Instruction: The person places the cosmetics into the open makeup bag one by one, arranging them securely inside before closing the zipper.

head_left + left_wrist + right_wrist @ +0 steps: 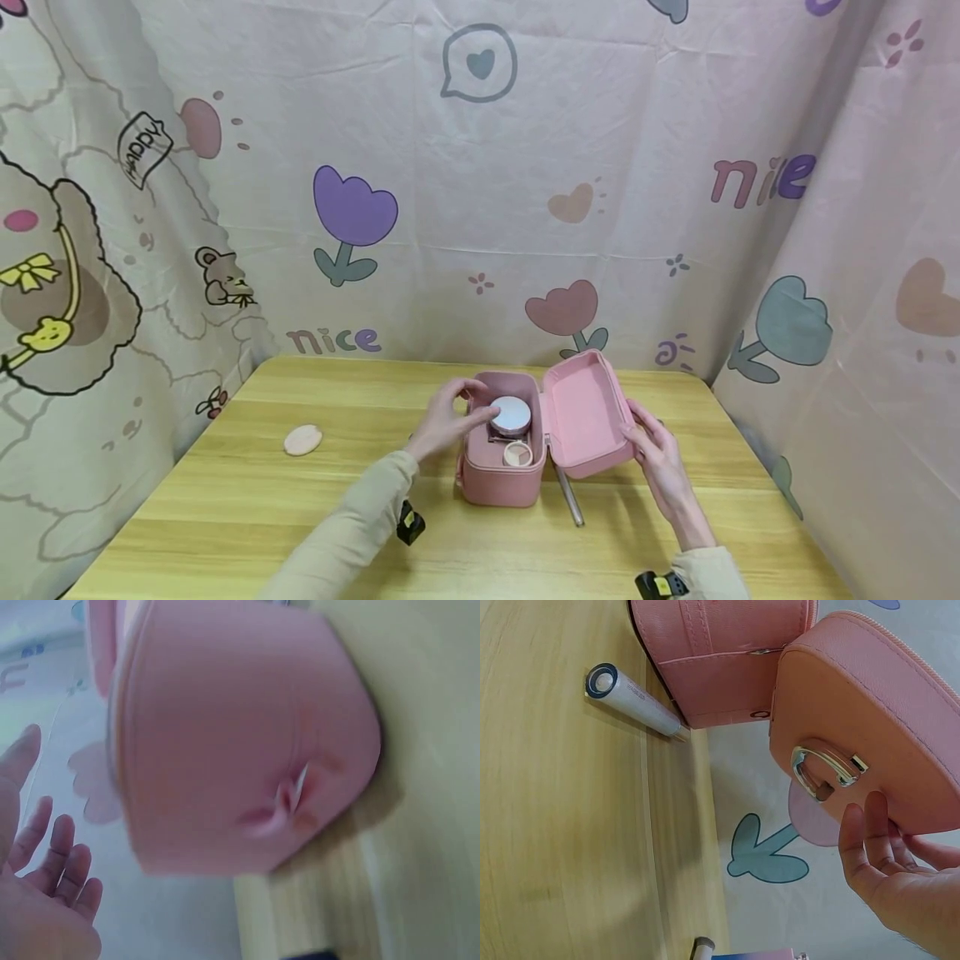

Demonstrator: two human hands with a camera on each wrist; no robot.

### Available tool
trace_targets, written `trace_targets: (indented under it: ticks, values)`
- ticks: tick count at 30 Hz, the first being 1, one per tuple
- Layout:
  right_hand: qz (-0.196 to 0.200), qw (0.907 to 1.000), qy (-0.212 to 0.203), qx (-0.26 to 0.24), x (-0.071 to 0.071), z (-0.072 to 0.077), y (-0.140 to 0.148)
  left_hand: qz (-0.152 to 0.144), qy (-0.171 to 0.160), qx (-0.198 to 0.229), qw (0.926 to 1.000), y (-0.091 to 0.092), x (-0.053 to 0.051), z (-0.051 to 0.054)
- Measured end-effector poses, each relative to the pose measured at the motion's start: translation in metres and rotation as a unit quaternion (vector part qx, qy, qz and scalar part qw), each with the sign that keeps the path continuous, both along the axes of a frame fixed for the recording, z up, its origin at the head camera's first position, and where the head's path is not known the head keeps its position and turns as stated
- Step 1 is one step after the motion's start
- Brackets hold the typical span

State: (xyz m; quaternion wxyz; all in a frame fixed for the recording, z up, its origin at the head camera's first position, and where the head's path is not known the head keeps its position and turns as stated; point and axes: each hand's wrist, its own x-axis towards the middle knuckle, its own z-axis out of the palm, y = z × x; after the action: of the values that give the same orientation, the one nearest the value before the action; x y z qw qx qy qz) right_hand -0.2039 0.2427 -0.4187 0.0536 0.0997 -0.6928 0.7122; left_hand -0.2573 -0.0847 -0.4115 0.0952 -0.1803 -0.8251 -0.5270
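A pink makeup case [501,483] stands on the table with its lid [588,408] swung out to the right. Inside lie a round white-topped compact [512,412] and a small round pan of several beige shades [517,454]. Over the case's left rim reaches my left hand [448,421], its thumb close to the compact. Spread fingers of that hand show beside the case in the left wrist view. My right hand [657,454] holds the lid by its outer edge. In the right wrist view its fingers [876,825] lie against the lid's outside, below the metal-ended handle [817,769].
A slim silvery tube [570,497] lies on the table under the lid, right of the case. Farther left is a pale pink oval pad [303,440]. At the bottom of the right wrist view a blue-and-pink item [754,955] shows partly. Printed curtains surround the table.
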Motion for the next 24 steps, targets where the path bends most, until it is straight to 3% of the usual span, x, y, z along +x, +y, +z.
trace_targets:
  ticks: [4, 9, 12, 18, 24]
  values:
    - [0.000, 1.0000, -0.004, 0.001, 0.000, 0.000, 0.000, 0.030, -0.014, -0.016, 0.9993, -0.017, -0.004, 0.003]
    - [0.001, 1.0000, -0.005, 0.001, 0.000, 0.000, 0.000, 0.043, -0.014, -0.030, 0.9985, -0.040, -0.010, 0.002]
    - [0.001, 1.0000, -0.005, 0.001, 0.000, 0.000, 0.000, 0.048, -0.019, -0.029, 0.9982, -0.054, -0.013, -0.005]
    - [0.003, 1.0000, -0.001, -0.001, 0.000, 0.000, 0.000, 0.063, -0.060, -0.040, 0.9954, -0.079, -0.017, -0.024]
    - [0.001, 1.0000, 0.001, -0.002, 0.000, 0.000, 0.000, 0.059, -0.078, -0.062, 0.9932, -0.093, -0.015, -0.039]
